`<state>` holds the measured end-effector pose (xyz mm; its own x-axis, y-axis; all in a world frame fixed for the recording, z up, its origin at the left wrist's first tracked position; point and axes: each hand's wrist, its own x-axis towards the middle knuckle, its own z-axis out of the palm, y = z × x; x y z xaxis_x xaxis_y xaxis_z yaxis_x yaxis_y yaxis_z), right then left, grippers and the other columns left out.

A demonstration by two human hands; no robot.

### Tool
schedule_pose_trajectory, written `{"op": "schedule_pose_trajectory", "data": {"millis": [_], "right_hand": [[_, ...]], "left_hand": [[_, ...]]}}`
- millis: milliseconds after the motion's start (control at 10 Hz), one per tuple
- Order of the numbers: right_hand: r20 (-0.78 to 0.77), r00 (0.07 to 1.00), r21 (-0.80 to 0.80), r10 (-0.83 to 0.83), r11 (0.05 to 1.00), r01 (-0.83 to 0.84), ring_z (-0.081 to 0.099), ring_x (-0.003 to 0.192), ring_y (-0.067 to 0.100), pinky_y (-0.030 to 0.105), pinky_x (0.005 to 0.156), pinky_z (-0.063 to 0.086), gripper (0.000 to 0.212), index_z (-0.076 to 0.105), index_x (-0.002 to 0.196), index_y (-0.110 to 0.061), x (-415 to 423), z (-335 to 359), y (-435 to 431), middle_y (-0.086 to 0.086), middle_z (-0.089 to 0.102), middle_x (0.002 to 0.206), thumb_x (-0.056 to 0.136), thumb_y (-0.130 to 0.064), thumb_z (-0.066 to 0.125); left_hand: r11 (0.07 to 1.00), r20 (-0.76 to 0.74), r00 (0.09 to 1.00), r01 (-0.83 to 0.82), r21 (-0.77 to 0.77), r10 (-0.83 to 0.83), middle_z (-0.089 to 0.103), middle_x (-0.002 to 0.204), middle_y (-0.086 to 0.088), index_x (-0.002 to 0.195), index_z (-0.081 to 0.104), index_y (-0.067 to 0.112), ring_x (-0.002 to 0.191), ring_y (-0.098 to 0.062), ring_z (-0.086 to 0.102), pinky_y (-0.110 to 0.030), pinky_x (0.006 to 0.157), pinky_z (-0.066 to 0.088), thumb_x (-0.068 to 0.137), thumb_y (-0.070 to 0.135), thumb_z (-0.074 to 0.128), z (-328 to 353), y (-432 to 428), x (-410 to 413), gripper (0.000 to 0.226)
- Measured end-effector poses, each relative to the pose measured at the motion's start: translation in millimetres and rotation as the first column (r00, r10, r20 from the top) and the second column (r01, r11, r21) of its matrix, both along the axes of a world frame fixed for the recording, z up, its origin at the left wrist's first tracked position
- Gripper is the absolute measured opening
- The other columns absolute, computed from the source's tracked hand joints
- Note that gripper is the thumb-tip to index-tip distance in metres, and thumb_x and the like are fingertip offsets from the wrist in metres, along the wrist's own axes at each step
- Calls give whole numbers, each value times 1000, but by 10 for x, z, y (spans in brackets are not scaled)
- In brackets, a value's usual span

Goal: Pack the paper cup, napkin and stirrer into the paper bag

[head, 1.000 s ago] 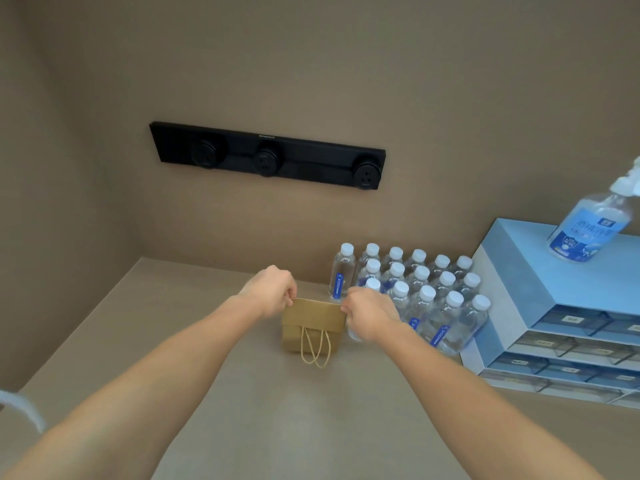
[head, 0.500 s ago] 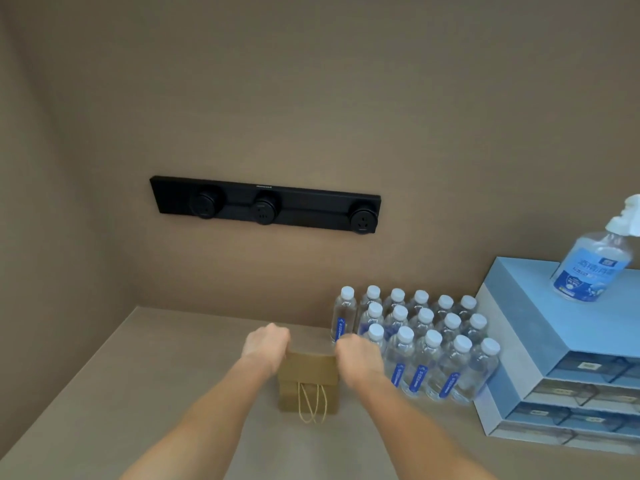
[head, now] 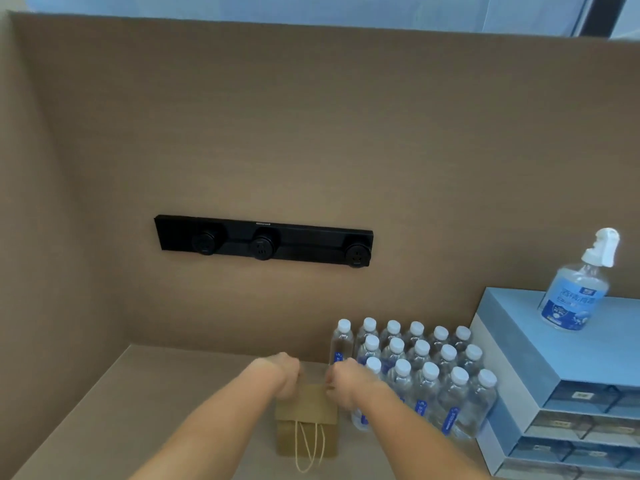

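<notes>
On a beige countertop (head: 114, 424) set into a brown-walled alcove, a small brown paper bag (head: 306, 427) stands upright in the head view, its long axis vertical and its mouth pointing up, its broad face turned toward the camera. Two twine handles (head: 308, 448) hang down that face. The person's left hand (head: 282, 374) and right hand (head: 341, 381) are both closed on the bag's top edge, one at each upper corner, fingers curled over the rim. The bag sits low in the centre of the frame, just left of a block of water bottles (head: 419, 372) with white caps and blue labels, ranked in three rows of six, eighteen in all; the right forearm partly hides the nearest one. No paper cup, napkin or stirrer can be made out, and the bag's inside is hidden. A black socket rail (head: 263, 242) with three round outlets is fixed to the back wall (head: 311, 133). At right stands one blue drawer cabinet (head: 540, 368) with clear-fronted drawers, and on top of it one spray bottle (head: 576, 292) with a white trigger and blue label. A strip of pale blue shows above the wall.
</notes>
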<state>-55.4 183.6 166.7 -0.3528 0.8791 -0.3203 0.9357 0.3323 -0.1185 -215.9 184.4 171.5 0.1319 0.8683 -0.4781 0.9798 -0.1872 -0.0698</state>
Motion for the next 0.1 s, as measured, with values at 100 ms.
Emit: {"op": "schedule_pose_trajectory", "data": {"millis": [100], "right_hand": [[17, 1000, -214, -5, 977, 9, 59, 80, 26, 36, 76, 51, 32, 66, 115, -10, -26, 358, 116, 15, 67, 108, 88, -13, 49]], "left_hand": [[1000, 44, 999, -9, 16, 9, 54, 135, -12, 134, 48, 19, 117, -32, 55, -41, 98, 48, 92, 26, 52, 351, 118, 26, 42]]}}
